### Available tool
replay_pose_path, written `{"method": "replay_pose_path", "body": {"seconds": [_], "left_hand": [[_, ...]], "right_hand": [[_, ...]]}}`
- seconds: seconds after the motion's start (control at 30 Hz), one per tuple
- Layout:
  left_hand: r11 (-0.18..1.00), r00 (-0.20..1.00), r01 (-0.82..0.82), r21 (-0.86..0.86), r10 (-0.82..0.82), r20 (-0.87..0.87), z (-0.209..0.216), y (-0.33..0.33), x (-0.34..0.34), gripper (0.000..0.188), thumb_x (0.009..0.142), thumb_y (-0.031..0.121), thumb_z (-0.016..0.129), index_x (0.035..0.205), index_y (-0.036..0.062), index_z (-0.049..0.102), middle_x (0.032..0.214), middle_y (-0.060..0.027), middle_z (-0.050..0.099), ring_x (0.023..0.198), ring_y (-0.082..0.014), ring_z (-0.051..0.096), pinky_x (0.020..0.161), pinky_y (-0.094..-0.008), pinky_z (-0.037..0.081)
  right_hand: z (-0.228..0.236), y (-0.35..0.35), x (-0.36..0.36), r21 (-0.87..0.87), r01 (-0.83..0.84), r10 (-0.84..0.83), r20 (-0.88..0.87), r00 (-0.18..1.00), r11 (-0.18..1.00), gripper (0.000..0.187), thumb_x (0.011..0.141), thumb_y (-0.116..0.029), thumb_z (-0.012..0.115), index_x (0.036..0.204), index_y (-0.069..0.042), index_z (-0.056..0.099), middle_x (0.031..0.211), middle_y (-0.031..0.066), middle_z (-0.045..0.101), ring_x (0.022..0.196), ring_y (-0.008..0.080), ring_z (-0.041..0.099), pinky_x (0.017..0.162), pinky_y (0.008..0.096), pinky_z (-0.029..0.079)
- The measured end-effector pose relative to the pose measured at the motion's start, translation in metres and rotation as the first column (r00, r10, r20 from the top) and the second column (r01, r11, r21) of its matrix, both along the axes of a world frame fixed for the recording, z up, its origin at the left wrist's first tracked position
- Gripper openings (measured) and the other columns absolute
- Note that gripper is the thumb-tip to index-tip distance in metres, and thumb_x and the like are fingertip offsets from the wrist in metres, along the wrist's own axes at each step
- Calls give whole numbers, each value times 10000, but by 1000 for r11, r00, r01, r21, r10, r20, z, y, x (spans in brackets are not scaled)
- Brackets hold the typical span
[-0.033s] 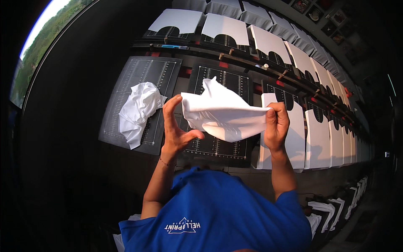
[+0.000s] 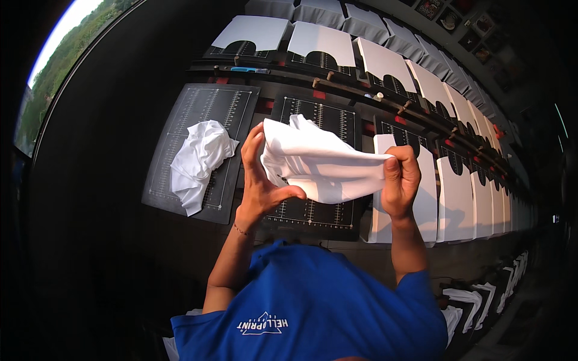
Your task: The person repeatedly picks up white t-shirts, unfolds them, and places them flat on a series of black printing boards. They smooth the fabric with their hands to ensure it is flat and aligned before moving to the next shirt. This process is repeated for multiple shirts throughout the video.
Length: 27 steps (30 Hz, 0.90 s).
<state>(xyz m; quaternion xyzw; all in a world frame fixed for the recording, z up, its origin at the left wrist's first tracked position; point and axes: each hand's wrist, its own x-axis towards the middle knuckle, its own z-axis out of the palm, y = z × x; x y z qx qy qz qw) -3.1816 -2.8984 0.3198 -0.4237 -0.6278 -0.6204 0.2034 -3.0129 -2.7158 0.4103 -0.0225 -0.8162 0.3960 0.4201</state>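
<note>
A white cloth (image 2: 334, 165), perhaps a garment, hangs in folds between my hands above the middle black board. My right hand (image 2: 401, 177) pinches its right end between thumb and curled fingers. At the cloth's left end, my left hand (image 2: 259, 177) forms a wide C. Its fingers reach up along the cloth's upper left corner, and the thumb, well apart from them, points right along the lower edge. A second crumpled white cloth (image 2: 201, 159) lies on the left black board (image 2: 171, 135), apart from my left hand.
Black boards with white ruler marks, such as the middle board (image 2: 289, 210), line the near row. White fabric covers several more, including the board (image 2: 409, 207) right of me. Beyond runs a dark rail with wooden pegs (image 2: 316, 82) and a light-blue tool (image 2: 248, 70).
My left hand has shifted slightly right, its thumb now overlapping the cloth's lower edge. The cloth's upper left corner is higher. My right hand has moved a little right.
</note>
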Motion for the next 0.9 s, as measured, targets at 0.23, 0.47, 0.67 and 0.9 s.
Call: {"method": "replay_pose_path", "body": {"seconds": [0.23, 0.47, 0.67, 0.9], "left_hand": [[813, 923, 272, -515, -70, 378, -62, 21, -13, 171, 849, 98, 678, 988, -3, 676, 935, -213, 701, 887, -388, 685, 748, -409, 521], [775, 905, -414, -478, 407, -123, 29, -23, -138, 137, 905, 105, 631, 986, 21, 702, 856, -149, 670, 812, -345, 657, 738, -419, 513], [752, 821, -567, -336, 480, -309, 105, 65, -225, 179, 929, 188, 619, 1003, 57, 717, 1168, -150, 619, 1057, -329, 604, 857, -423, 515], [977, 998, -41, 208, 29, 61, 170, -17, -105, 230, 1032, 173, 536, 1095, -26, 632, 1139, -110, 651, 921, -143, 656, 700, -264, 584]], "right_hand": [[96, 28, 27, 0, 393, -354, -437, 827, 919, 208, 1052, -206, 496, 953, -39, 569, 860, 10, 533, 788, 72, 466, 713, 228, 394], [65, 171, 19, -199, 600, -630, -316, 709, 775, 257, 1042, -243, 515, 973, -22, 627, 838, 15, 587, 787, 106, 518, 741, 267, 442], [30, 300, -12, -56, 679, -652, 230, 722, 732, 277, 1005, -287, 586, 1005, -18, 651, 801, 60, 654, 697, 164, 655, 634, 275, 496], [61, 174, 72, -448, 231, -380, -278, 882, 863, 220, 1055, -193, 506, 1122, 11, 553, 1017, 81, 601, 1015, 235, 692, 840, 289, 566]]}}
